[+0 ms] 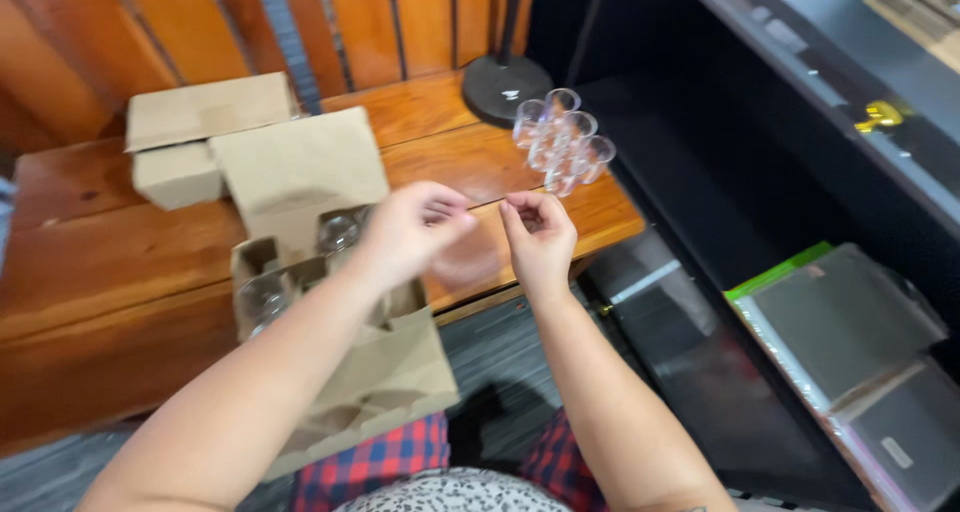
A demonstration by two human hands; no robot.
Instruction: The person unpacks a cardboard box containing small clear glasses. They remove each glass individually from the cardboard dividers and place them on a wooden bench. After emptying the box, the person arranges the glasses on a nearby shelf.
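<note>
Wooden tabletop (120,242) carries an open brown box (330,302) of glasses, more glasses (560,137) clustered far right. Both hands hover above its edge: left hand (415,227) blurred, grip unclear; right hand (540,237) curled, pinching nothing visible.

Bare forearms, red-blue plaid trousers

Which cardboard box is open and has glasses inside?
The large cardboard box nearest the person, under the left hand: its flaps are folded back and clear glasses sit in its compartments. The small cardboard box farther back is closed.
</note>
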